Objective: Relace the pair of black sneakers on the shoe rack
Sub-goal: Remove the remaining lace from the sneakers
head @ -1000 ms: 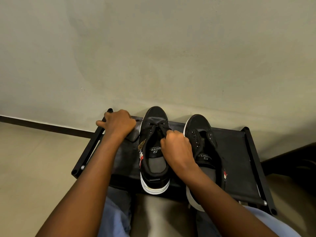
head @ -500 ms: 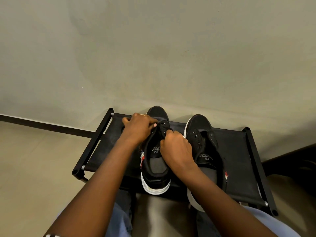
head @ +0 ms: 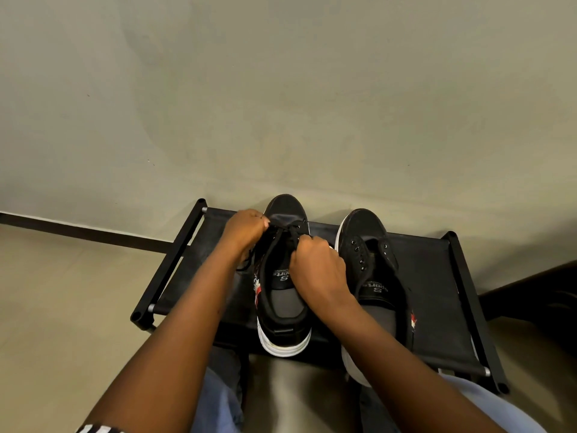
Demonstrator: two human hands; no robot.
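Pinching the lace [head: 281,233], left hand [head: 245,228] fingers close at the sneaker [head: 285,207] eyelets. Right hand [head: 318,264] fingers clamp the same lace.

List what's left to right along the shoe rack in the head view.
Rack's left rail → left hand → sneaker being laced → right hand → unlaced sneaker → rack's right rail. Both hands pinch the lace.

Both bare forearms reach forward and converge, elbows out of view. The left hand [head: 246,228] lies farther out, knuckles up, its fingers curled and thumb closed against them, pinching a lace [head: 282,227]. The right hand [head: 318,264] sits nearer, its back turned up and its fingers curled under, gripping the same lace. The hands are close but apart.
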